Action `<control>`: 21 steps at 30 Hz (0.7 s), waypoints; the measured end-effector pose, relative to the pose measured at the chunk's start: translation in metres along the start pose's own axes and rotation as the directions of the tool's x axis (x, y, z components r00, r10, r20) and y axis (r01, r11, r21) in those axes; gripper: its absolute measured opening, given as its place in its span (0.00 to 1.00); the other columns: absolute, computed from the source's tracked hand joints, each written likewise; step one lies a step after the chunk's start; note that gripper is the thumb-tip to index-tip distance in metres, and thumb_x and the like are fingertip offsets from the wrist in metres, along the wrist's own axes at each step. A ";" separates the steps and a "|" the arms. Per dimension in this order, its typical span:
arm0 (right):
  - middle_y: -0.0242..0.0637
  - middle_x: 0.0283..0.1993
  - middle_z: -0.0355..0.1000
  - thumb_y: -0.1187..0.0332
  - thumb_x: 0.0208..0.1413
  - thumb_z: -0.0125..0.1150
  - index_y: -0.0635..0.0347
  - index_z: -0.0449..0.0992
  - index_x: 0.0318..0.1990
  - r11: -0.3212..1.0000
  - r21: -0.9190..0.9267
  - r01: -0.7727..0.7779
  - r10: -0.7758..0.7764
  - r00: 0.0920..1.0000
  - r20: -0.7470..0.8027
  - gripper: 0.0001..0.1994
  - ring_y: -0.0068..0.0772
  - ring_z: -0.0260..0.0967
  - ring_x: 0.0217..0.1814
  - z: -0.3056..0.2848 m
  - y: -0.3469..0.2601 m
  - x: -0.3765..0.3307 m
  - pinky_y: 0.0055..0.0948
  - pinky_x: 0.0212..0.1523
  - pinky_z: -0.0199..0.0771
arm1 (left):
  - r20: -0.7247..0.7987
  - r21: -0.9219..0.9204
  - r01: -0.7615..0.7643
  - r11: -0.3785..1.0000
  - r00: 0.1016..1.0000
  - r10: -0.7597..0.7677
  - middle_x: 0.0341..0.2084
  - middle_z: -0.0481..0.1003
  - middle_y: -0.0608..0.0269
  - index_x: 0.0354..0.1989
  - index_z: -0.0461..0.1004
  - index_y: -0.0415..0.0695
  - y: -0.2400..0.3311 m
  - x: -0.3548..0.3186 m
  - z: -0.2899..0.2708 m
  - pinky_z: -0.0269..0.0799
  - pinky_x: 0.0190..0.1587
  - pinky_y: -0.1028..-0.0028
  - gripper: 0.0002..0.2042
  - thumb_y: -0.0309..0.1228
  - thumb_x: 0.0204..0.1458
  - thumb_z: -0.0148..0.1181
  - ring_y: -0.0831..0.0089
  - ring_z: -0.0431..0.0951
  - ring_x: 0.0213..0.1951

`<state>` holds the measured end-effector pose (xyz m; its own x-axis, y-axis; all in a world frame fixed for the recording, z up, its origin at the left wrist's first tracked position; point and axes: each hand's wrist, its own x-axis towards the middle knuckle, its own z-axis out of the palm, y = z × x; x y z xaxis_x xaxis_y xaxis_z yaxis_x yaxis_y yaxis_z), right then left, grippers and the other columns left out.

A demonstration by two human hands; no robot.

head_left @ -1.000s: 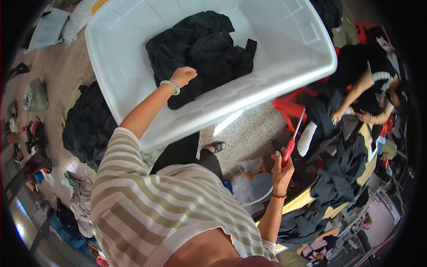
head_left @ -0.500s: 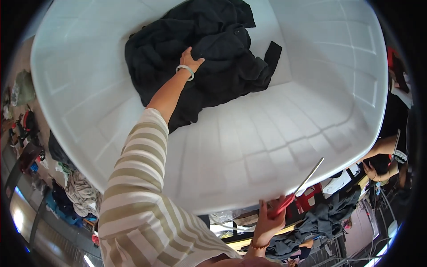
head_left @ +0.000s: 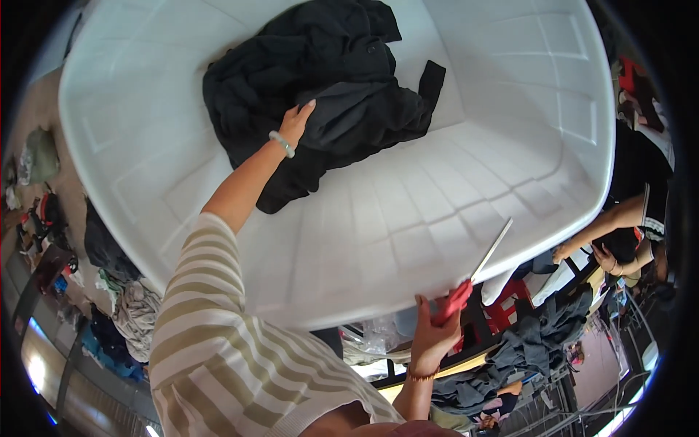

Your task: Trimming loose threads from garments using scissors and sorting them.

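Observation:
A dark, nearly black jacket point(head_left: 328, 65) with a button showing lies rumpled in a large white plastic bin point(head_left: 510, 87). My left hand point(head_left: 295, 125), with a pale bangle at the wrist, is closed on a fold near the jacket's middle; its fingertips are partly hidden by the cloth. Low in front of the bin's near rim, my right hand point(head_left: 435, 331) is wrapped round the red handles of what look like scissors point(head_left: 456, 300). Their thin metal blade points up and to the right, over the rim.
Another person's forearms and hands point(head_left: 608, 226) are at the right beyond the bin. Dark grey garments point(head_left: 535, 346) hang over a rack at lower right. Piles of clothing point(head_left: 135, 317) and a greenish bag point(head_left: 40, 156) are on the left.
My left hand has drawn back toward me, lifting and folding a piece of the jacket. The right hand and scissors have shifted slightly up; the other person's arm reaches further left.

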<state>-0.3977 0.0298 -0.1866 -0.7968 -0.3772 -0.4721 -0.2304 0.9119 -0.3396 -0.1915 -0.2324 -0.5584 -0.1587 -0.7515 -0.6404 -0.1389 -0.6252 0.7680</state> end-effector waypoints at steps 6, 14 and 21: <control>0.43 0.25 0.74 0.67 0.48 0.68 0.68 0.75 0.34 0.963 0.039 0.266 -0.266 0.964 -0.018 0.12 0.31 0.71 0.24 -0.005 0.025 -0.009 0.29 0.29 0.70 | 0.387 -0.611 0.183 0.770 0.918 0.089 0.48 0.74 0.58 0.51 0.70 0.35 0.137 -0.163 -0.047 0.68 0.55 0.72 0.22 0.43 0.62 0.46 0.70 0.74 0.50; 0.36 0.28 0.76 0.65 0.45 0.71 0.64 0.75 0.39 0.811 0.207 0.547 -0.577 0.806 0.133 0.17 0.24 0.63 0.19 0.002 0.048 -0.088 0.27 0.24 0.66 | 0.440 -0.848 0.020 0.529 0.583 0.683 0.64 0.57 0.51 0.65 0.53 0.37 0.276 -0.410 -0.090 0.50 0.66 0.57 0.28 0.44 0.62 0.37 0.56 0.57 0.65; 0.42 0.32 0.77 0.62 0.41 0.75 0.64 0.72 0.46 0.526 0.241 0.816 -0.847 0.527 0.068 0.26 0.36 0.70 0.21 0.003 0.032 -0.142 0.35 0.27 0.70 | 0.271 -0.891 -0.290 0.349 0.279 0.921 0.62 0.60 0.49 0.62 0.58 0.36 0.345 -0.579 -0.146 0.50 0.66 0.58 0.25 0.40 0.61 0.38 0.57 0.60 0.63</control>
<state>-0.2900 0.1123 -0.1331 -0.1866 -0.9823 -0.0161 -0.6367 0.1334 -0.7595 -0.0050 -0.0433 0.0782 -0.4367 -0.7285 0.5278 0.8684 -0.1880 0.4589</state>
